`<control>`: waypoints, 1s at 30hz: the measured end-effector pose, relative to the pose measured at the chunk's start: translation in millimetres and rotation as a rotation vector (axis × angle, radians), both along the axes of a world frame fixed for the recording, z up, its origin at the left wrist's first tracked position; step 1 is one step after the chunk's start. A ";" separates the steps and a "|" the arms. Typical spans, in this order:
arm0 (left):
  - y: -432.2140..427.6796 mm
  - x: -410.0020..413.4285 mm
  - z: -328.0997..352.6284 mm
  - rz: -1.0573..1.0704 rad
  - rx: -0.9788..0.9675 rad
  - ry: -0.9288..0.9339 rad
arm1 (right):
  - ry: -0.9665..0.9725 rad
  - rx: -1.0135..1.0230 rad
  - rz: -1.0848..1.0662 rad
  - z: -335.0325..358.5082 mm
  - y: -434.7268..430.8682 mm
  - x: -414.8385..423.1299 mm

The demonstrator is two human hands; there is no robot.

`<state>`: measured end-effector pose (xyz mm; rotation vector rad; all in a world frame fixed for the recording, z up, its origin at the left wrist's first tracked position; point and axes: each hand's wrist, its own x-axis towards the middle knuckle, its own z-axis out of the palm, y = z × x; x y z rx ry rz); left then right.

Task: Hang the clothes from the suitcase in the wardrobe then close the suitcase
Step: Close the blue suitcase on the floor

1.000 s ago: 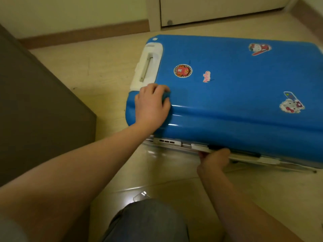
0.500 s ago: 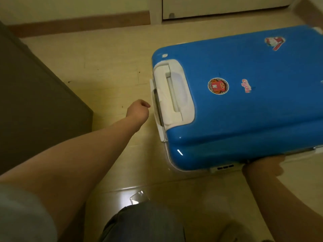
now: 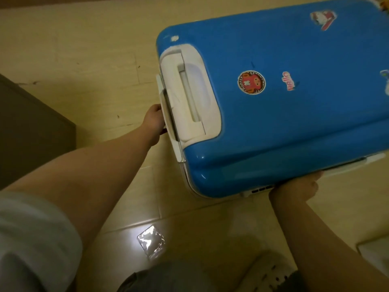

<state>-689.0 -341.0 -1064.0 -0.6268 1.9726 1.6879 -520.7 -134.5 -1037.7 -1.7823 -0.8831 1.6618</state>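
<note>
Blue suitcase (image 3: 294, 106) lies flat on the floor (image 3: 84, 43), long axis running right. Left hand (image 3: 154, 120) meets its short handle end, right hand (image 3: 294, 189) tucks under the near long edge; fingers hidden, grips unclear.

Suitcase (image 3: 294, 123): hard shell, glossy blue, white trim. Lies broad face up on the floor (image 3: 84, 49), filling the view from 12 to 3 o'clock and cut off by the edge at 3. Closed; the two shells meet along the near long side at 5 o'clock, where a white strip with dark slots (image 3: 261, 189) shows. White handle panel (image 3: 189, 102) set into the end that faces 9 o'clock, its grip flush in the recess. Face carries a round red sticker (image 3: 252, 82), a pink "hello" sticker (image 3: 290, 81) just beside it toward 3, and a red-and-white sticker (image 3: 323, 18) at 1 o'clock. Small white scuff near the 11 o'clock corner.
</note>
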 end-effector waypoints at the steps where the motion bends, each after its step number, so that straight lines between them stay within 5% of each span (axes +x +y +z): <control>1: 0.0 1.2 0.8 0.012 0.012 -0.012 | 0.020 -0.009 -0.004 -4.9 -6.9 1.0; 9: 2.6 -7.9 17.2 0.187 0.154 -0.020 | 0.084 -0.112 0.050 -19.3 -63.8 2.0; 18: 19.9 6.3 13.7 -0.031 -0.139 0.073 | 0.096 -0.131 0.099 -12.9 -25.1 12.9; 23: 20.7 64.6 4.6 -0.001 0.079 -0.020 | 0.020 -0.191 0.092 -7.1 20.1 40.8; 27: 23.2 58.6 3.9 0.218 0.246 -0.095 | 0.093 -0.341 0.051 -5.6 21.9 56.8; 30: 23.2 32.5 -3.4 0.331 0.110 -0.042 | 0.119 -0.383 0.027 -15.8 6.5 61.0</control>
